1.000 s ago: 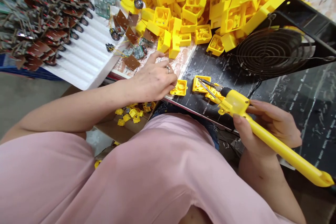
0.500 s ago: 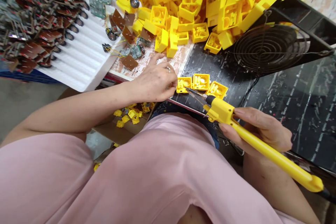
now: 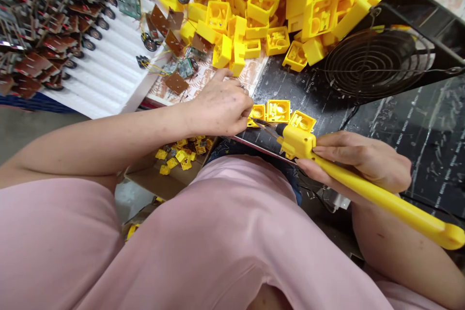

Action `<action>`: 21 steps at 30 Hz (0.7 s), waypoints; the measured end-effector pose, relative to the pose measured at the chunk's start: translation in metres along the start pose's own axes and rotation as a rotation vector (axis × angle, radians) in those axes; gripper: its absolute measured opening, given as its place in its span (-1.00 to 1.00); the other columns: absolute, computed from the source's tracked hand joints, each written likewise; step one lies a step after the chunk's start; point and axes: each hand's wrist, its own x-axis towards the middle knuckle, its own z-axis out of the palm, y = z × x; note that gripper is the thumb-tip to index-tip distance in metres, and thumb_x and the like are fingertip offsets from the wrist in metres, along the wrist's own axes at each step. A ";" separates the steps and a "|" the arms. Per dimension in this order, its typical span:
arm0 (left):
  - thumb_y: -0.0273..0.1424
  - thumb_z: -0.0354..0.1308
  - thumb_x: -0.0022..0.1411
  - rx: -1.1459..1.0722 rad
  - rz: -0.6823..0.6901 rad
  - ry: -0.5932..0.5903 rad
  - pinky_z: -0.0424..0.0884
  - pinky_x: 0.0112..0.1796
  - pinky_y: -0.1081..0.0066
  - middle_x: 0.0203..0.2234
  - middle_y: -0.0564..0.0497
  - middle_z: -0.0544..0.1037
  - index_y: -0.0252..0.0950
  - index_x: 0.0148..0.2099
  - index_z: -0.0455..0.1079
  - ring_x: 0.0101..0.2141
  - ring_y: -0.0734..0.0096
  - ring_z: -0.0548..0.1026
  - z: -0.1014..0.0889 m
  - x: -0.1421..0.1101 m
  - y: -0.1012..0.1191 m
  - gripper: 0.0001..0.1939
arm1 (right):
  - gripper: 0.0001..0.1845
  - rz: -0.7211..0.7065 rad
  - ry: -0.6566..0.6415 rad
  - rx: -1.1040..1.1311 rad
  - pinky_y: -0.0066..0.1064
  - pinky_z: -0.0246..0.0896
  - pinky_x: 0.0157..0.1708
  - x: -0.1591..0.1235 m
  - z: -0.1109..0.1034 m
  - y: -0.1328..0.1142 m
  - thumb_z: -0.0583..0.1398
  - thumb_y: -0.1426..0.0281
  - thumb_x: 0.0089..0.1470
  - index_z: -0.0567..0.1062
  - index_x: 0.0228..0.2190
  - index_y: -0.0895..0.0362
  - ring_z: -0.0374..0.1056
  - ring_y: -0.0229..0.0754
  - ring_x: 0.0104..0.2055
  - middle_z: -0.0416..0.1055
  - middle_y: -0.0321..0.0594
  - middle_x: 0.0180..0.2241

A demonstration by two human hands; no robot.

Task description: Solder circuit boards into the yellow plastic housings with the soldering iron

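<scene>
My right hand [image 3: 366, 160] is wrapped round the long yellow handle of a soldering iron [image 3: 298, 141], whose thin metal tip points left. That tip reaches into the leftmost of three small open yellow plastic housings [image 3: 258, 112] in a row at the table's front edge. My left hand [image 3: 223, 104] rests beside this housing, thumb and fingers curled at its left edge and covering part of it; the index finger reaches out ahead. To the right are the middle housing [image 3: 278, 110] and the tilted right one [image 3: 302, 121].
A large heap of yellow housings [image 3: 261, 0] lies at the back. Loose brown and green circuit boards [image 3: 177, 83] with wires lie left of it, near a white ridged foam tray [image 3: 119, 68]. A black fan [image 3: 370, 63] stands at right. Below, a cardboard box [image 3: 156, 181] contains yellow parts.
The soldering iron has shifted slightly left and up, its handle's rear end swinging right. My left hand has moved a little right, covering more of the leftmost housing. The view has shifted slightly.
</scene>
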 end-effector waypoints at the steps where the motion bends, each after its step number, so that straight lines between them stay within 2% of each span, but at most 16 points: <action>1: -0.37 0.08 0.25 0.007 0.000 -0.001 0.33 0.19 -0.08 -0.44 0.00 0.63 -0.24 -0.34 0.60 -0.20 0.17 0.61 -0.001 0.000 0.000 -0.74 | -0.75 -0.076 0.002 -0.002 -0.54 0.41 -0.60 0.006 0.000 0.000 0.53 0.34 0.11 0.56 -0.36 0.00 0.54 -0.28 -0.52 0.61 -0.38 -0.49; 3: -0.37 0.07 0.24 0.023 0.007 -0.002 0.34 0.20 -0.07 -0.45 0.00 0.64 -0.24 -0.35 0.59 -0.21 0.18 0.61 -0.001 0.001 0.000 -0.75 | -0.71 -0.247 0.010 0.023 -0.59 0.35 -0.65 0.016 0.000 0.001 0.55 0.38 0.07 0.54 -0.36 0.03 0.53 -0.29 -0.55 0.59 -0.38 -0.52; 6: -0.38 0.10 0.20 0.031 0.036 0.003 0.35 0.20 -0.04 -0.47 0.03 0.63 -0.21 -0.37 0.58 -0.23 0.19 0.61 -0.002 0.002 -0.001 -0.78 | -0.71 -0.331 0.001 0.052 -0.59 0.40 -0.62 0.027 0.000 0.004 0.53 0.41 0.10 0.51 -0.38 0.03 0.54 -0.28 -0.56 0.57 -0.40 -0.55; 10: -0.39 0.12 0.17 0.027 0.057 -0.021 0.36 0.19 -0.03 -0.49 0.01 0.63 -0.20 -0.39 0.59 -0.22 0.15 0.63 -0.005 0.005 -0.001 -0.79 | -0.74 -0.361 -0.050 0.047 -0.60 0.47 -0.52 0.033 -0.005 0.006 0.48 0.43 0.18 0.50 -0.37 0.06 0.54 -0.30 -0.54 0.57 -0.35 -0.55; 13: -0.38 0.10 0.20 0.033 0.040 -0.061 0.35 0.19 -0.06 -0.48 -0.03 0.64 -0.21 -0.39 0.61 -0.20 0.10 0.63 -0.009 0.006 0.000 -0.75 | -0.75 -0.356 -0.063 0.038 -0.60 0.48 -0.49 0.036 -0.007 0.005 0.48 0.44 0.18 0.49 -0.36 0.07 0.55 -0.31 -0.52 0.58 -0.32 -0.53; 18: -0.38 0.07 0.22 0.098 0.051 -0.090 0.38 0.16 -0.03 -0.49 -0.02 0.62 -0.22 -0.36 0.61 -0.23 0.12 0.63 -0.011 0.008 0.003 -0.73 | -0.75 -0.379 -0.108 0.065 -0.56 0.47 -0.46 0.035 -0.008 0.005 0.47 0.51 0.15 0.51 -0.35 0.09 0.53 -0.29 -0.52 0.57 -0.29 -0.51; 21: -0.37 0.05 0.23 0.119 0.046 -0.112 0.40 0.15 -0.07 -0.47 -0.06 0.63 -0.25 -0.35 0.61 -0.23 0.07 0.63 -0.011 0.009 0.003 -0.71 | -0.84 -0.283 -0.090 0.068 -0.57 0.49 -0.43 0.022 -0.016 0.009 0.41 0.35 0.29 0.56 -0.33 0.06 0.56 -0.31 -0.47 0.59 -0.30 -0.48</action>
